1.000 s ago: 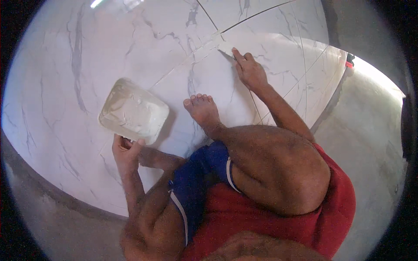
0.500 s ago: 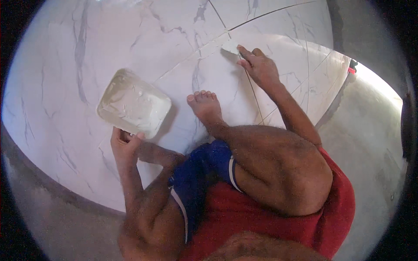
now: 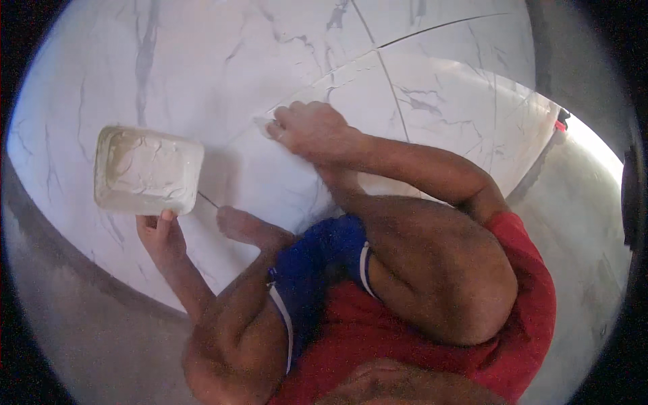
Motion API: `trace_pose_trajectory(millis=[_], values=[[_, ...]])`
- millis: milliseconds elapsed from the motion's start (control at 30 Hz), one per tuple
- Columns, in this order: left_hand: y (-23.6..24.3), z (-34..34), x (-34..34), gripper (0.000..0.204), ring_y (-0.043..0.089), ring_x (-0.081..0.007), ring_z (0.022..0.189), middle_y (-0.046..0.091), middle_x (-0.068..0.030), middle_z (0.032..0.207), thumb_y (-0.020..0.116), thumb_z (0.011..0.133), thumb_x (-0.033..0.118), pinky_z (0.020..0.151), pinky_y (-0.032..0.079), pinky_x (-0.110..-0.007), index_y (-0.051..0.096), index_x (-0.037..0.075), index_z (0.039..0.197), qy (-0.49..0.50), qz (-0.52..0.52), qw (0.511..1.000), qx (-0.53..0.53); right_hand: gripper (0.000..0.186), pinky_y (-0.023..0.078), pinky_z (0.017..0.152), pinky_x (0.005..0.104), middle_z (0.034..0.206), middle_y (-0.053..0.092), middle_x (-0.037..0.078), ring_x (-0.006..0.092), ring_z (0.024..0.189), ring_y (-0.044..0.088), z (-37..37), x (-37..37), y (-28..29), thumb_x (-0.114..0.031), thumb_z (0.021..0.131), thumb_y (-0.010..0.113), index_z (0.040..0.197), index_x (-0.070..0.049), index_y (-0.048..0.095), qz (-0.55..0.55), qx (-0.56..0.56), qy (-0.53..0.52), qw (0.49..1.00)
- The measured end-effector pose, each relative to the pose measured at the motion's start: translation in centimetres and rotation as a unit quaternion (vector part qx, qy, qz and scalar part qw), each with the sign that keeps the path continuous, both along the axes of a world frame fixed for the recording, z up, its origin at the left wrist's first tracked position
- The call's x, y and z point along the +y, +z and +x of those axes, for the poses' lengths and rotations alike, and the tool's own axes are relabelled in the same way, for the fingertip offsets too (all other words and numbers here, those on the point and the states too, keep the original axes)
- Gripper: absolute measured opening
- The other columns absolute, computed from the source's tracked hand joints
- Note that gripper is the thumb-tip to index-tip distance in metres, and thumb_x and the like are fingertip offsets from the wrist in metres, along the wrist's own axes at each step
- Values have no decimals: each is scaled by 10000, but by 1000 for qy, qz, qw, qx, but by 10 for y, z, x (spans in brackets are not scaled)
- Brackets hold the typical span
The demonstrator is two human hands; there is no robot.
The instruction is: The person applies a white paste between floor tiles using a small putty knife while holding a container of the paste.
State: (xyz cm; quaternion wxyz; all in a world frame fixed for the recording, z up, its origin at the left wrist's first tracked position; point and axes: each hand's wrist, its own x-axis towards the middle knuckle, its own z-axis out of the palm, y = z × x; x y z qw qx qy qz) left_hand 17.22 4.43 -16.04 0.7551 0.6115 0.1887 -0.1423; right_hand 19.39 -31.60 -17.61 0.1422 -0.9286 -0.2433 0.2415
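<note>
A rounded-square off-white tub [image 3: 147,169] holding creamy paste sits in my left hand [image 3: 160,233], whose fingers grip its near edge. My right hand [image 3: 307,131] is closed on a pale scraper [image 3: 262,124], low over a filled joint between white marble-look tiles [image 3: 223,81], right of the tub. Most of the scraper is hidden by that hand. Dark, narrow joints cross farther away, beyond the hand.
My bent legs [image 3: 439,270] and left foot [image 3: 236,223] are close below the tub and right arm; my right foot is mostly hidden. Grey concrete floor [image 3: 567,223] borders the tiles. A small red object [image 3: 561,125] lies at the far right edge.
My right hand and the scraper have moved left and toward me along the joint, over my right foot. The tub and left hand have shifted left.
</note>
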Motion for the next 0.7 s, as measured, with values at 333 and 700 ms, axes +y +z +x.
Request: trace_pose_trajectory(millis=[333, 700], values=[[13, -2, -2, 733, 531, -315, 1277, 529, -194, 1400, 800, 825, 161, 1106, 406, -452, 422, -83, 1403, -33, -15, 999, 13, 309, 599, 703, 453, 1028, 631, 125, 307, 888, 696, 23, -139, 35, -253, 898, 644, 1204, -216, 668, -173, -10, -41, 984], [19, -3, 1, 783, 530, -311, 1278, 537, -196, 1386, 848, 786, 215, 1106, 401, -446, 440, -88, 1383, -41, 16, 999, 11, 257, 546, 666, 378, 871, 641, 46, 241, 720, 656, 23, -214, 38, -304, 890, 715, 1123, -202, 753, -119, -123, -184, 968]])
